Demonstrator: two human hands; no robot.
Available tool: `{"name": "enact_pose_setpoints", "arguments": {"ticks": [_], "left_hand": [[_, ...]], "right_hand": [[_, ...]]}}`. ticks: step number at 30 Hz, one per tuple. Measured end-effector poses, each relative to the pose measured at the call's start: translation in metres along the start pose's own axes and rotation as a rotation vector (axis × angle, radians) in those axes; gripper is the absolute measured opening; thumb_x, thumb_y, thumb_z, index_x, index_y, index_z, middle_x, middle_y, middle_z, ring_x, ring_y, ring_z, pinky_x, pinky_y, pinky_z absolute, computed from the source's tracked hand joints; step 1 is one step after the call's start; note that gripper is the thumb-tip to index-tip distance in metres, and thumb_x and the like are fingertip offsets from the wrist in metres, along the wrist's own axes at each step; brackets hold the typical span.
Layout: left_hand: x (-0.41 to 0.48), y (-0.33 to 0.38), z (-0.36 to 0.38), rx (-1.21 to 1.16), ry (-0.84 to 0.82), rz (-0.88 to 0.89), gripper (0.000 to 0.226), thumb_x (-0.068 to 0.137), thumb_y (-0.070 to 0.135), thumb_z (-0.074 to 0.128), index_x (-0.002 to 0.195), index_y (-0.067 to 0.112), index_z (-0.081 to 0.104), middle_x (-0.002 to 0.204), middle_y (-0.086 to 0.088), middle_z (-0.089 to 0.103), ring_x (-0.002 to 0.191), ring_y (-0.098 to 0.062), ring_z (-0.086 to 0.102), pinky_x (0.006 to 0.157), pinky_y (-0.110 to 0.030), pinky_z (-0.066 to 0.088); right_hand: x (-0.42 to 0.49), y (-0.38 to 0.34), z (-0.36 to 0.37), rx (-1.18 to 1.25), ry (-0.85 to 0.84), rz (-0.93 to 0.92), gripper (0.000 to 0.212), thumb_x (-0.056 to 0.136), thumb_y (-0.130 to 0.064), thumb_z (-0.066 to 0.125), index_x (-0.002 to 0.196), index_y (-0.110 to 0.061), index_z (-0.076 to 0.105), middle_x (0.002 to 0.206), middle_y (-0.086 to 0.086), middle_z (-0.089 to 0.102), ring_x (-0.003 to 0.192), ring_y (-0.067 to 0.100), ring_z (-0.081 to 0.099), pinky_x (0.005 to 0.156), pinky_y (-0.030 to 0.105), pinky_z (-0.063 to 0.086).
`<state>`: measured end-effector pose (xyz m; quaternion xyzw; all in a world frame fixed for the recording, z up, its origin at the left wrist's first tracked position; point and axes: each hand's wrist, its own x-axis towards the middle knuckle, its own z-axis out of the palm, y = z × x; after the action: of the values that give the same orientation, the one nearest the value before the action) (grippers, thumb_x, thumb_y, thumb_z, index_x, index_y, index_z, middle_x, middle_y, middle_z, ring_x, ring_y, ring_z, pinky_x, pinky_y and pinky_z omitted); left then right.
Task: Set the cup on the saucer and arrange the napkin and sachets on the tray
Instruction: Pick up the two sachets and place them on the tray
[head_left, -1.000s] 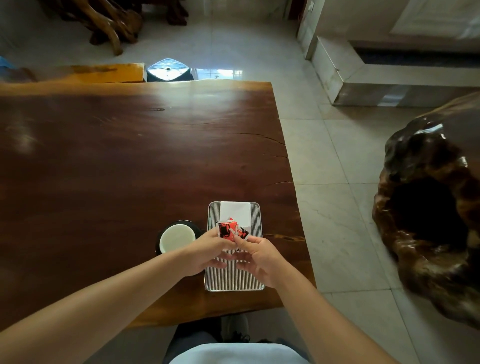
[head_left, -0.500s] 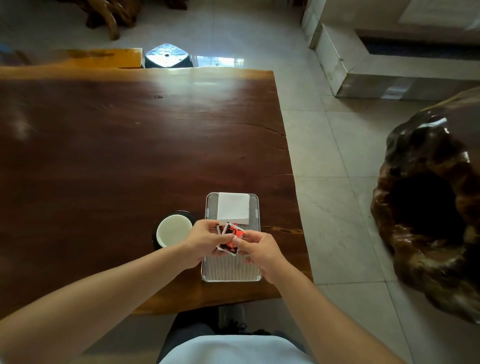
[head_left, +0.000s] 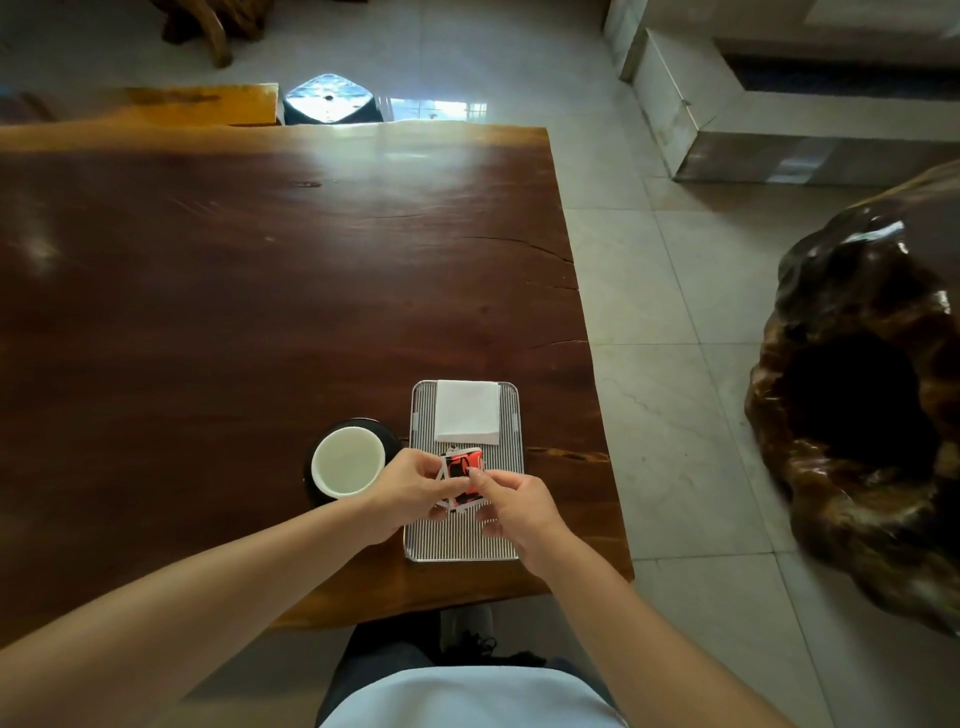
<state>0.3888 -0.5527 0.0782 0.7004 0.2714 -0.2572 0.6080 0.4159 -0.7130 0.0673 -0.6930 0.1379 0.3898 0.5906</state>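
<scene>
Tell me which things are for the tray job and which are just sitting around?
For the job: cup, saucer, tray, napkin, sachets pinched by left hand and right hand.
Just lying about: table, dark carved stump, shiny stool.

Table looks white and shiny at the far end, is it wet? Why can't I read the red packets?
Head view: the table isn't visibly wet; its polished top mirrors bright light as pale glare. Head view: the sachets are small and soft, partly covered by the left hand and right hand, so their print cannot be read.
</scene>
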Motion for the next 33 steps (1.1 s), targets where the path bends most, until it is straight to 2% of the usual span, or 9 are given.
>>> {"name": "enact_pose_setpoints", "arguments": {"ticks": [6, 10, 13, 17, 21, 23, 25, 29, 33], "left_hand": [[0.007, -0.022, 0.005, -0.064, -0.106, -0.047, 0.019, 0.085, 0.009, 0.077, 0.103, 0.005, 0.077, 0.098, -0.013, 0.078, 0.092, -0.024, 0.075, 0.078, -0.031, 0.061], [0.017, -0.044, 0.014, -0.173, -0.013, -0.07, 0.006, 0.086, 0.011, 0.076, 0.092, 0.01, 0.079, 0.082, -0.006, 0.078, 0.083, -0.02, 0.074, 0.076, -0.033, 0.06], [0.025, -0.058, 0.019, -0.268, 0.047, -0.125, 0.01, 0.09, 0.011, 0.072, 0.098, 0.008, 0.077, 0.091, -0.013, 0.078, 0.086, -0.021, 0.073, 0.073, -0.033, 0.059], [0.037, -0.073, 0.015, -0.259, 0.103, -0.17, 0.012, 0.09, 0.014, 0.073, 0.099, 0.006, 0.077, 0.096, -0.015, 0.078, 0.093, -0.03, 0.075, 0.081, -0.041, 0.061], [0.056, -0.084, 0.01, -0.111, 0.187, -0.133, 0.024, 0.083, 0.012, 0.08, 0.106, 0.014, 0.073, 0.097, -0.007, 0.078, 0.089, -0.023, 0.076, 0.079, -0.04, 0.064], [0.066, -0.088, 0.008, 0.08, 0.237, -0.063, 0.037, 0.077, 0.013, 0.085, 0.109, 0.017, 0.067, 0.099, 0.0, 0.075, 0.087, -0.014, 0.073, 0.077, -0.032, 0.062], [0.072, -0.089, 0.008, 0.209, 0.247, 0.013, 0.046, 0.076, 0.012, 0.086, 0.114, 0.018, 0.061, 0.103, 0.002, 0.072, 0.092, -0.01, 0.069, 0.078, -0.02, 0.055], [0.078, -0.087, 0.014, 0.362, 0.231, 0.112, 0.062, 0.083, 0.007, 0.078, 0.136, 0.021, 0.049, 0.122, -0.005, 0.069, 0.114, -0.019, 0.066, 0.096, -0.035, 0.056], [0.079, -0.085, 0.019, 0.607, 0.214, 0.164, 0.069, 0.089, 0.015, 0.072, 0.147, 0.02, 0.035, 0.128, -0.006, 0.06, 0.117, -0.026, 0.062, 0.097, -0.042, 0.055]], "right_hand": [[0.009, 0.016, -0.004, -0.023, 0.033, 0.051, 0.013, 0.095, -0.025, 0.067, 0.103, -0.017, 0.074, 0.094, 0.003, 0.076, 0.083, 0.018, 0.07, 0.063, 0.027, 0.054], [0.021, 0.03, -0.004, -0.021, 0.125, 0.086, 0.007, 0.093, -0.024, 0.07, 0.088, -0.021, 0.073, 0.082, -0.002, 0.074, 0.071, 0.013, 0.067, 0.061, 0.028, 0.054], [0.034, 0.04, -0.002, -0.026, 0.197, 0.121, 0.008, 0.092, -0.025, 0.071, 0.091, -0.019, 0.074, 0.088, 0.002, 0.076, 0.068, 0.012, 0.068, 0.057, 0.025, 0.053], [0.054, 0.054, -0.006, -0.044, 0.305, 0.141, 0.008, 0.091, -0.026, 0.073, 0.089, -0.019, 0.075, 0.09, 0.002, 0.076, 0.077, 0.015, 0.07, 0.059, 0.024, 0.055], [0.076, 0.061, -0.012, -0.111, 0.293, 0.129, 0.006, 0.088, -0.02, 0.077, 0.092, -0.02, 0.072, 0.092, 0.004, 0.074, 0.078, 0.016, 0.071, 0.066, 0.031, 0.063], [0.087, 0.062, -0.015, -0.214, 0.3, 0.096, 0.009, 0.087, -0.019, 0.078, 0.09, -0.023, 0.071, 0.088, 0.001, 0.073, 0.079, 0.016, 0.071, 0.072, 0.038, 0.064], [0.096, 0.061, -0.016, -0.386, 0.305, 0.047, 0.014, 0.087, -0.021, 0.077, 0.1, -0.02, 0.072, 0.09, -0.003, 0.073, 0.083, 0.014, 0.071, 0.075, 0.039, 0.064], [0.1, 0.059, -0.019, -0.601, 0.297, -0.029, 0.023, 0.09, -0.021, 0.074, 0.111, -0.016, 0.068, 0.094, -0.006, 0.066, 0.089, 0.012, 0.066, 0.082, 0.033, 0.061], [0.094, 0.058, -0.021, -0.79, 0.289, -0.114, 0.024, 0.089, -0.026, 0.075, 0.109, -0.02, 0.064, 0.094, -0.005, 0.066, 0.087, 0.014, 0.066, 0.075, 0.03, 0.059]]}}
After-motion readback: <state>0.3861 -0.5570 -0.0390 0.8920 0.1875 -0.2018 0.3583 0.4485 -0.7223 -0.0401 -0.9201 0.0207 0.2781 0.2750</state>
